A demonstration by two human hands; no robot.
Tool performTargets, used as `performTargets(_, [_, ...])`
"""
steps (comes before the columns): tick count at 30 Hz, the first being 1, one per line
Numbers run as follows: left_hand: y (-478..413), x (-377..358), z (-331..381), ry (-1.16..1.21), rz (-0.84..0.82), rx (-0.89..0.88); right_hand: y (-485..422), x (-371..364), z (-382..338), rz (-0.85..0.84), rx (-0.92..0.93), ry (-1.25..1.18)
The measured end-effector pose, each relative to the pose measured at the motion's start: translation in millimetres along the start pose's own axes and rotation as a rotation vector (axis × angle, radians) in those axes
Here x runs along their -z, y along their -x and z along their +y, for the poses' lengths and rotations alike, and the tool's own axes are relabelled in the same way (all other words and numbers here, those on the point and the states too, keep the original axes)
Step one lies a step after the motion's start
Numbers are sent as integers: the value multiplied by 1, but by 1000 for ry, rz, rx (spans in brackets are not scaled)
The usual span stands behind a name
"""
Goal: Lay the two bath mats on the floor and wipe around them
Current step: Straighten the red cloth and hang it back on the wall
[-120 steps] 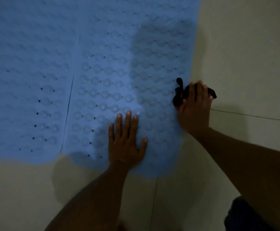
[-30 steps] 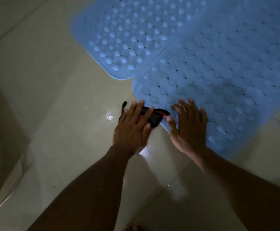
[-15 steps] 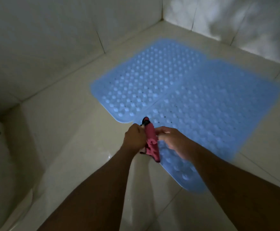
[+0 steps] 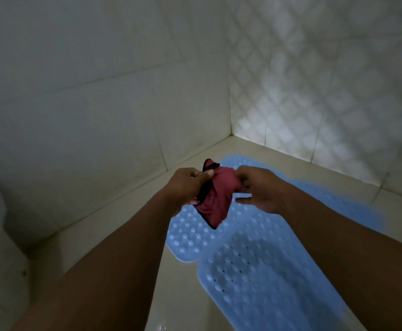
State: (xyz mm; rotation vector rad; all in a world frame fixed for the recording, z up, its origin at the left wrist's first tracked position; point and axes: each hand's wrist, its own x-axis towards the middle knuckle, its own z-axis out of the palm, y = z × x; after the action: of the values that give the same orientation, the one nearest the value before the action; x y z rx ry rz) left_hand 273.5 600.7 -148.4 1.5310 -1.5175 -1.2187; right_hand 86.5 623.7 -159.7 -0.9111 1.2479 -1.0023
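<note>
In the head view we hold the red cloth (image 4: 218, 199) up in the air between both hands, well above the floor (image 4: 123, 225), probably to refold it or turn a fresh side out for wiping. Our left hand (image 4: 188, 187) grips its dark-edged left side with curled fingers, and our right hand (image 4: 259, 189) pinches the upper right part. Below, the two blue bath mats lie flat near the corner of the tiled wall (image 4: 99, 91). The left mat (image 4: 185, 237) touches the right mat (image 4: 279, 283), so the laying looks done. We can read no brand, label or writing anywhere.
</note>
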Motion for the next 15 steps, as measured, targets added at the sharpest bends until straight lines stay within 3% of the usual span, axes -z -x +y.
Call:
performTargets(4, [1,16,33,-78,-42,-51,5,8,-33,109,89,-137])
performTargets(9, [-1,27,64,-132,-67,-119,12,17,-67,115,213,46])
performTargets(15, [-2,44,85,-137,-86,-117,12,29,-83,-142,59,251])
